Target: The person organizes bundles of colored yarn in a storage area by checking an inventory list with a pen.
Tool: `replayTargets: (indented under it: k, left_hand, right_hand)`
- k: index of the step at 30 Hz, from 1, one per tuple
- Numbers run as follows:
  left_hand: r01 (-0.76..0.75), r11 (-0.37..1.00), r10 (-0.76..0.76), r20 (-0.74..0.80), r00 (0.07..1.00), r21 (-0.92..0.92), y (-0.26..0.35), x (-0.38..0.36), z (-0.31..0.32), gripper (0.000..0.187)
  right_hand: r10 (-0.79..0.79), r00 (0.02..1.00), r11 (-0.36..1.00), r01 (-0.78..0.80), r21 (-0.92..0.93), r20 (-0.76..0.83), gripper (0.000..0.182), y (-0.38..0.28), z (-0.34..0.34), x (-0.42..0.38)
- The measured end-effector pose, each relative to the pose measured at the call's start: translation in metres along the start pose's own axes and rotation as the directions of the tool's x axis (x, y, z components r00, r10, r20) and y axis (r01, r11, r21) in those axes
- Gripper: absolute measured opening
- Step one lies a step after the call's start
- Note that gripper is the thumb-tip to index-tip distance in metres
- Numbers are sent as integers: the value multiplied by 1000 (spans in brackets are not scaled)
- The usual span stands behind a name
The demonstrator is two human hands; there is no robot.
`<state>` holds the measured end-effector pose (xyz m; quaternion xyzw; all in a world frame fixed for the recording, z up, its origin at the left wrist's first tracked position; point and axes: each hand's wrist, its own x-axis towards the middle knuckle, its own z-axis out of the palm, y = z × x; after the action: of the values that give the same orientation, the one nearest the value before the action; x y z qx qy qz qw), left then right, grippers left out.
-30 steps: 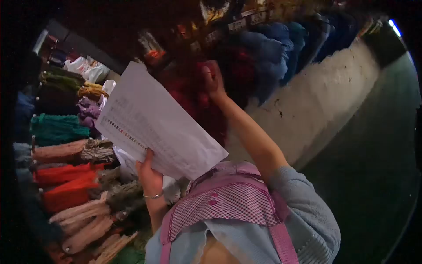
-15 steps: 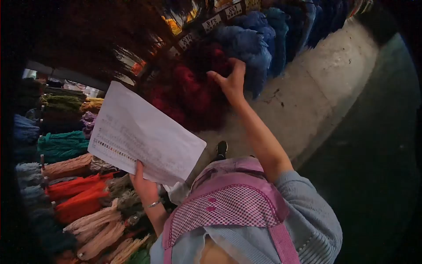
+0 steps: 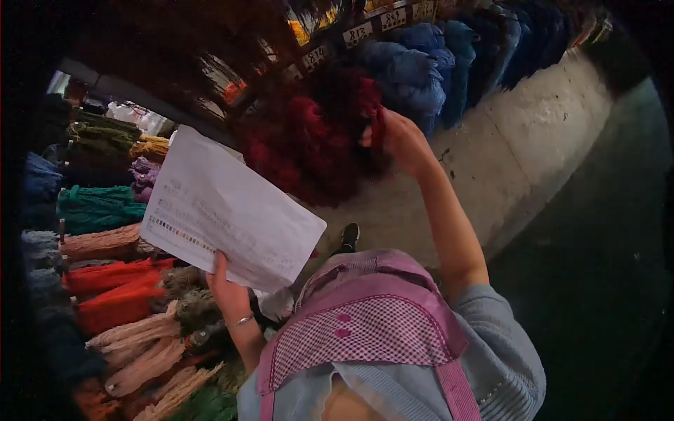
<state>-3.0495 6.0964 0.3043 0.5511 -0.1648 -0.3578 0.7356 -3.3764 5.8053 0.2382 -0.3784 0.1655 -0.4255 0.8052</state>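
Note:
My left hand (image 3: 230,293) grips a white printed sheet of paper (image 3: 246,210) by its lower edge, with the thumb on top. Rows of small print and a strip of little colour squares run across the page. Up and to the right, my right hand (image 3: 406,146) is closed on the right side of a dark red yarn hank (image 3: 305,158). Its fingertips curl into the strands and are partly hidden by them. Blue yarn hanks (image 3: 411,70) hang just beyond that hand.
Numbered labels (image 3: 358,34) line the rack above the hanks. On the left, a rack holds teal yarn (image 3: 98,205), orange-red yarn (image 3: 123,291) and pale peach yarn (image 3: 151,358). Worn concrete floor (image 3: 491,161) extends to the right, and my shoe (image 3: 350,235) shows below.
My right hand has gone from apart thumb and fingers beside the dark red yarn to closing on it, shifting slightly right and down. The left hand still holds the paper.

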Motion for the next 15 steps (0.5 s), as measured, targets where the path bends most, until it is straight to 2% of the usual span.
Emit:
replayTargets:
  k: [2, 6, 8, 9, 10, 11, 12, 13, 14, 15]
  left_hand:
    - [5, 1000, -5, 19, 1000, -13, 1, 0, -2, 47]
    - [-1, 1000, 1, 12, 1000, -6, 5, -6, 12, 45]
    - [5, 1000, -6, 24, 1000, 25, 4, -4, 10, 45]
    - [6, 999, -7, 30, 1000, 54, 5, -5, 8, 44]
    - [-7, 999, 6, 9, 1000, 52, 3, -3, 2, 44]
    - [-43, 990, 45, -11, 999, 131, -3, 0, -4, 45]
    - [-70, 975, 78, -29, 997, 213, -5, 0, -4, 46]
    - [-73, 974, 85, -47, 995, 213, -6, 0, -4, 46]
    - [-29, 993, 39, -83, 996, 118, -7, -2, -1, 49]
    - [13, 1000, -11, -107, 994, 16, -3, -6, 7, 52]
  right_hand:
    - [90, 994, 976, -76, 202, -61, 38, -10, 18, -1]
    - [115, 989, 944, -80, 321, -90, 37, -10, 17, 8]
    - [-2, 999, 905, -17, 426, 44, 36, -1, 6, 13]
    - [6, 998, 904, -29, 426, 56, 36, -4, 8, 11]
    - [-32, 999, 949, 35, 313, -16, 34, -8, 13, 7]
    - [-77, 994, 977, 91, 191, -78, 32, -9, 20, 7]
    - [-63, 996, 978, 73, 198, -57, 32, -7, 29, 8]
    - [-108, 982, 993, 113, 27, -153, 30, -3, 38, 8]
    - [-174, 955, 979, 140, -151, -240, 28, -1, 42, 9]
    - [-184, 957, 979, 159, -124, -226, 30, 3, 39, 9]
